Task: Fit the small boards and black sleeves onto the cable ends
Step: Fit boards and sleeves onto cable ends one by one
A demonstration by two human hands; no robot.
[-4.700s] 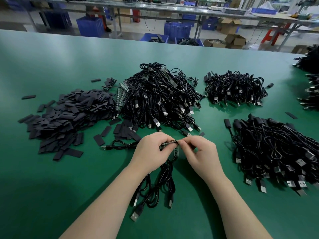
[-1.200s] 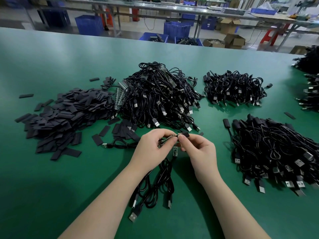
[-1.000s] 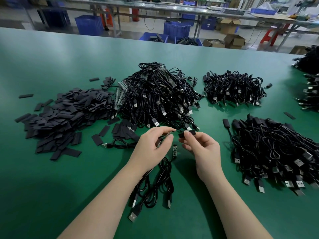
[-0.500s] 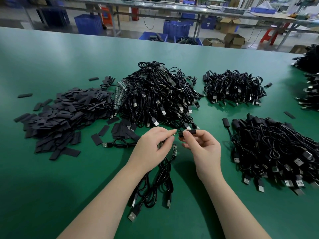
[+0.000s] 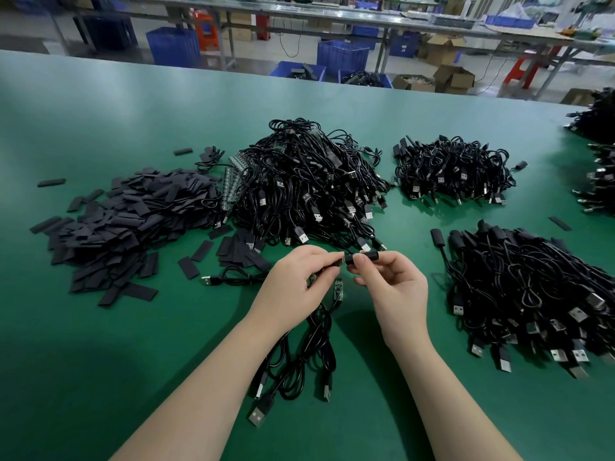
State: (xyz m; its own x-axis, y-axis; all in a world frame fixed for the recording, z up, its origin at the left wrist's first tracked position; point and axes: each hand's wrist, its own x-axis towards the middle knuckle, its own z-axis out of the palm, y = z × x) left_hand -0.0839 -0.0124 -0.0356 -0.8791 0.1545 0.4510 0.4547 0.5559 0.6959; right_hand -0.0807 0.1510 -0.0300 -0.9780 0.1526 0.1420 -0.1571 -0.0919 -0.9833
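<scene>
My left hand (image 5: 301,281) grips a bundle of black cables (image 5: 301,357) whose USB plugs trail toward me on the green table (image 5: 100,377). Its thumb and fingers pinch one cable end with a small board (image 5: 340,262) sticking out to the right. My right hand (image 5: 394,287) pinches a black sleeve (image 5: 364,257) between thumb and forefinger. The sleeve's open left end meets the tip of that board. A second small green board (image 5: 338,290) hangs on another cable end just below my left fingers.
A heap of flat black sleeves (image 5: 123,224) lies at the left. A big pile of cables (image 5: 309,188) with board strips (image 5: 233,184) sits behind my hands. A smaller cable pile (image 5: 452,173) is farther right, and sleeved cables (image 5: 532,291) lie at the right.
The right hand drew back from the left hand with a sleeve, opened a small gap, and has now brought the sleeve's end back against the board held by my left hand.
</scene>
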